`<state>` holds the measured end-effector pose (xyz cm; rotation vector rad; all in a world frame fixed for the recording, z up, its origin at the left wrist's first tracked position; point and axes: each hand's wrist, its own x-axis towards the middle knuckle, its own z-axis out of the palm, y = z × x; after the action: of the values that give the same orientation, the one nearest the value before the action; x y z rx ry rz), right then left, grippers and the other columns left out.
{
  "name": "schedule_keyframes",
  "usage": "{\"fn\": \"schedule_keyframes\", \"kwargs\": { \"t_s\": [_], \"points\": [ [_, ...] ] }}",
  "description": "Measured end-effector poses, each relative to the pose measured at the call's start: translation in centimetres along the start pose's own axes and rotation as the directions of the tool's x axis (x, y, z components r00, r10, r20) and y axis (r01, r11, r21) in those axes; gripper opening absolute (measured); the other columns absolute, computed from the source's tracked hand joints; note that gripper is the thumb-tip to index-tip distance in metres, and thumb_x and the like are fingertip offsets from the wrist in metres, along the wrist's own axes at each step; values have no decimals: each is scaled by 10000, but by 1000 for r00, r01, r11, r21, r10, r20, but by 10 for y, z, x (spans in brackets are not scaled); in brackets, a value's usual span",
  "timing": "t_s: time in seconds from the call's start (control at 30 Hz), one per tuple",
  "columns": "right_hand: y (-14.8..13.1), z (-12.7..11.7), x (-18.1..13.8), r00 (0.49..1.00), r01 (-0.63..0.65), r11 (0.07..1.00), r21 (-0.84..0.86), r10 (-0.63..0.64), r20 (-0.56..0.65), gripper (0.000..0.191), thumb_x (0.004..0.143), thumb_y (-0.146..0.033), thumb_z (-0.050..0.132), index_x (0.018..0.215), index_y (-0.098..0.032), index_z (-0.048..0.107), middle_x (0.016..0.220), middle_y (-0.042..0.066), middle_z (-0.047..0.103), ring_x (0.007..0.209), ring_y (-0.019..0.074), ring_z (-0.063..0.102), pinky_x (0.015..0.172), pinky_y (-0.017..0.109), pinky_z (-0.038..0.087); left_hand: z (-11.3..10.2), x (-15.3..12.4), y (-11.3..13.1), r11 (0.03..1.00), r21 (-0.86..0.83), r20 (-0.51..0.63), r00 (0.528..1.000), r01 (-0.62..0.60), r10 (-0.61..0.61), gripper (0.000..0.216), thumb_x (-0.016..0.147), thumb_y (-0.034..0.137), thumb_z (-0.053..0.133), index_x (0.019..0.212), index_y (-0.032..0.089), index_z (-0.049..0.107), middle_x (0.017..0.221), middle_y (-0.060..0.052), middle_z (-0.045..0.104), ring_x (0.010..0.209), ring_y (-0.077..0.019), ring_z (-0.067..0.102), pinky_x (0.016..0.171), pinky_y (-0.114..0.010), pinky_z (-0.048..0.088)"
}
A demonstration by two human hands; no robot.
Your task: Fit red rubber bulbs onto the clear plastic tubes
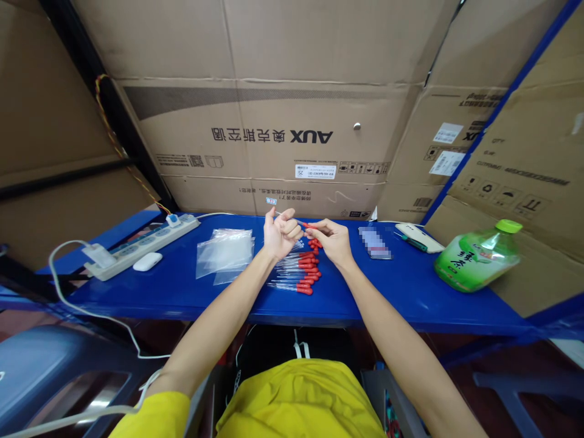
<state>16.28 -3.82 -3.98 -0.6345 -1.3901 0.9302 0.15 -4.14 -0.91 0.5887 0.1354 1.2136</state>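
Above the blue table [182, 292], my left hand [280, 232] is curled closed around the thin clear stem of a dropper. My right hand [332, 238] pinches the same dropper [306, 225] at its red bulb end, so both hands hold it between them. Below the hands lies a row of several clear droppers with red bulbs [298, 274], side by side on the table. A pile of small clear plastic bags [224, 252] lies just to the left of them.
A white power strip [141, 244] with a charger and a white oval case [146, 261] lie at the left. A phone [374, 242], a white device [417, 237] and a green bottle [477, 255] on its side are at the right. Cardboard boxes [292, 140] wall the back.
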Motion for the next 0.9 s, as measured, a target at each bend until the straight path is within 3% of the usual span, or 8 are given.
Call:
{"fn": "schedule_keyframes", "kwargs": {
  "t_s": [0.23, 0.6, 0.9],
  "points": [
    [-1, -1, 0, 1000, -5, 1000, -5, 5, 1, 277, 728, -424, 840, 854, -192, 756, 814, 33, 789, 754, 224, 766, 796, 371, 642, 1, 0, -1, 999, 40, -51, 999, 7, -4, 464, 1001, 561, 288, 696, 216, 350, 459, 88, 148, 372, -99, 181, 438, -239, 268],
    [-1, 0, -2, 1000, 9, 1000, -27, -10, -14, 300, 717, -421, 850, 881, -184, 767, 836, 42, 794, 751, 228, 764, 795, 383, 644, -5, 2, -4, 992, 123, 41, 999, 10, -15, 458, 1000, 555, 238, 708, 219, 344, 465, 86, 144, 368, -97, 176, 418, -223, 252],
    [1, 2, -1, 999, 32, 996, -87, -34, -19, 316, 730, -460, 828, 875, -188, 760, 832, 49, 790, 746, 242, 759, 788, 397, 641, -3, 2, -7, 994, 107, 23, 999, 20, -22, 467, 1000, 556, 243, 701, 215, 356, 460, 85, 149, 356, -90, 170, 400, -222, 232]
  ]
}}
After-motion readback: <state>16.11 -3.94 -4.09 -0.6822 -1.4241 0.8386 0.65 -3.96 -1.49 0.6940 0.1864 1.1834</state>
